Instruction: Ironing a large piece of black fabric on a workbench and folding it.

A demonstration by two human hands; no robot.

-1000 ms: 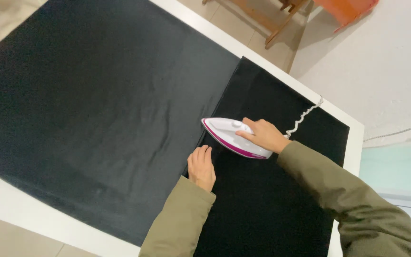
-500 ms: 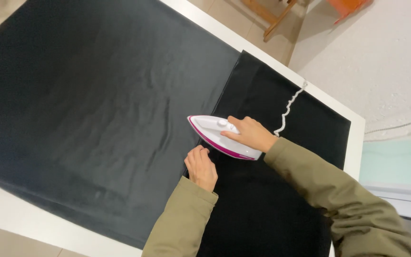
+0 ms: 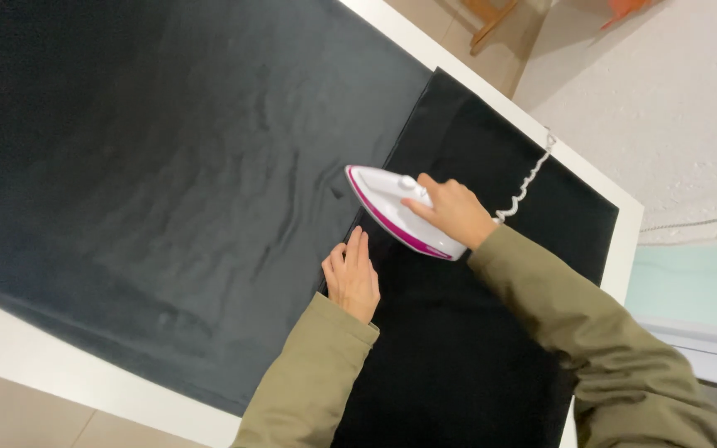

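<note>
A white and magenta iron (image 3: pixel 392 209) rests on dark fabric (image 3: pixel 168 182) spread over a white table (image 3: pixel 51 373). My right hand (image 3: pixel 451 211) grips the iron's handle, its tip pointing up-left along the fabric's edge. My left hand (image 3: pixel 350 275) lies flat, fingers together, pressing that fabric edge just below the iron's tip. A darker black mat (image 3: pixel 491 166) lies under the right part. Both my arms wear olive-green sleeves.
A white coiled cord (image 3: pixel 529 184) runs from the iron to the table's far edge. A plain white wall (image 3: pixel 674 99) stands at the right. Wooden chair legs (image 3: pixel 491 17) and an orange seat (image 3: pixel 628 8) show at the top. Tiled floor lies beyond.
The iron slid left along the fabric edge, then came back right and a little farther away. My left hand's fingers straightened flat on the fabric.
</note>
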